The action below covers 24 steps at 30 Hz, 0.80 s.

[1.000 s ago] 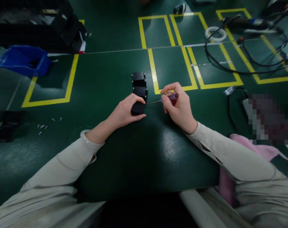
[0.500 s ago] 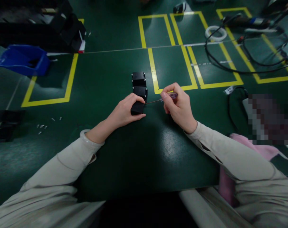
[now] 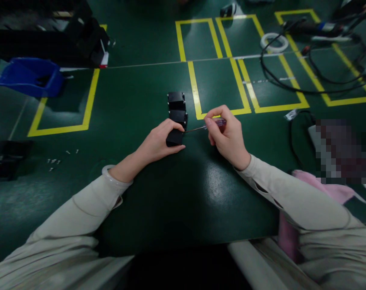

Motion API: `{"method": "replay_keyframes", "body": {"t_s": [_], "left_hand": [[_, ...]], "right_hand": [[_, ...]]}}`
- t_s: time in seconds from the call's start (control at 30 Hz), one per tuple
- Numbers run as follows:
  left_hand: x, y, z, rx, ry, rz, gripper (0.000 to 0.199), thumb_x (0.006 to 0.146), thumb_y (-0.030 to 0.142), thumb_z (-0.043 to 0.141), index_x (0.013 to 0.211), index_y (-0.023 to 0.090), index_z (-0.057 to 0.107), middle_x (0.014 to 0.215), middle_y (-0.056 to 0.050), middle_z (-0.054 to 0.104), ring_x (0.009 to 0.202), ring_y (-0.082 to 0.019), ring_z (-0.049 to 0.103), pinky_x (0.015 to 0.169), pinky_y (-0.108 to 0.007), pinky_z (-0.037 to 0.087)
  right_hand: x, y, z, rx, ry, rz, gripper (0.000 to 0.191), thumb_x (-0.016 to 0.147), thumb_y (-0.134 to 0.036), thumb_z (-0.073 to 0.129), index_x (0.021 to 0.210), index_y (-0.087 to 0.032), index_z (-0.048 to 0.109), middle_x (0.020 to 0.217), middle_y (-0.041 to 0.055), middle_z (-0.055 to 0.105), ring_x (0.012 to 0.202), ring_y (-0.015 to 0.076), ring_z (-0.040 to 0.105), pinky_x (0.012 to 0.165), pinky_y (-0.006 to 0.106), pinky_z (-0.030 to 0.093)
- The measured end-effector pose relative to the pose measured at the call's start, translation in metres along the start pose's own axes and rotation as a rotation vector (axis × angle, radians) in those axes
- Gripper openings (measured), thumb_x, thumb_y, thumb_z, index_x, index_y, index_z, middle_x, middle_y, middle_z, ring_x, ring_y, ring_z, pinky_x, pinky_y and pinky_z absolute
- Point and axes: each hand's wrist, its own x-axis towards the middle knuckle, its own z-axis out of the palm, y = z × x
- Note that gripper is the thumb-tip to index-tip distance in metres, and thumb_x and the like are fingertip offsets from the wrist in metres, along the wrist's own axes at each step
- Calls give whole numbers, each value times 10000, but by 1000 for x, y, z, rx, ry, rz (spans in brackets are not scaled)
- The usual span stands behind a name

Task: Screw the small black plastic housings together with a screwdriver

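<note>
My left hand (image 3: pixel 160 141) grips the nearest black block (image 3: pixel 174 138), thumb and fingers on opposite sides of it. Two more black blocks, a middle one (image 3: pixel 177 116) and a far one (image 3: pixel 176 98), line up beyond it, with small shiny screws at their edges. My right hand (image 3: pixel 228 135) is closed on the clear, purplish handle of a screwdriver (image 3: pixel 196 129). Its thin shaft points left, and the tip meets the right side of the held block beside my left fingertips. The exact contact spot is too small to make out.
Several loose screws (image 3: pixel 53 162) lie on the green table (image 3: pixel 134 92) at left, near dark parts (image 3: pixel 4 165). A blue bin (image 3: pixel 30 78) stands at the back left. At right are a tape roll (image 3: pixel 274 42), black cables (image 3: pixel 269 74) and a pink cloth (image 3: pixel 325 187).
</note>
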Motion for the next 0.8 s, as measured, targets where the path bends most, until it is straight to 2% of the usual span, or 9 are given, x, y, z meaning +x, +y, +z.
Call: {"method": "replay_keyframes", "body": {"t_s": [0.1,0.17,0.3,0.4,0.5,0.67,0.8], "left_hand": [[0,0,0,3,15,30,362,842,303,749,1128,194,557,1120,-54,627,1040,-213,622,905,-325,487],[0,0,1,6,25,45,364,842,296,755,1129,192,557,1113,-52,625,1036,-209,621,898,-319,485],[0,0,1,2,22,39,365,839,302,756,1126,197,557,1114,-53,628,1035,-212,620,898,-325,487],[-1,1,0,2,7,19,364,844,313,748,1132,199,557,1125,-57,628,1040,-218,618,905,-335,490],[-1,0,0,3,7,21,365,845,314,749,1132,193,559,1127,-59,627,1043,-218,618,907,-335,490],[0,0,0,10,23,46,369,842,302,757,1132,185,562,1122,-54,627,1045,-211,621,909,-320,487],[0,0,0,8,29,54,366,841,296,758,1130,184,562,1117,-51,628,1044,-207,620,915,-316,487]], "right_hand": [[0,0,0,9,15,-23,83,985,-305,554,982,-227,528,696,-50,517,541,73,468,510,259,333],[0,0,0,4,18,-27,104,978,-318,567,959,-222,534,722,-38,533,579,77,477,529,261,340],[0,0,0,-13,1,1,180,992,-377,557,905,-223,523,609,-73,453,475,62,419,495,267,308],[0,1,0,-10,11,-13,84,986,-306,552,986,-229,519,641,-71,471,491,67,442,500,265,325],[0,1,-1,-17,18,-10,77,972,-264,560,1026,-225,521,688,-58,503,528,70,460,517,263,340],[0,-1,0,-15,11,-6,173,994,-361,556,904,-217,520,554,-92,440,425,49,417,466,256,304],[-1,2,1,7,27,-29,57,985,-266,553,989,-214,530,625,-81,473,467,50,442,486,252,323]]}}
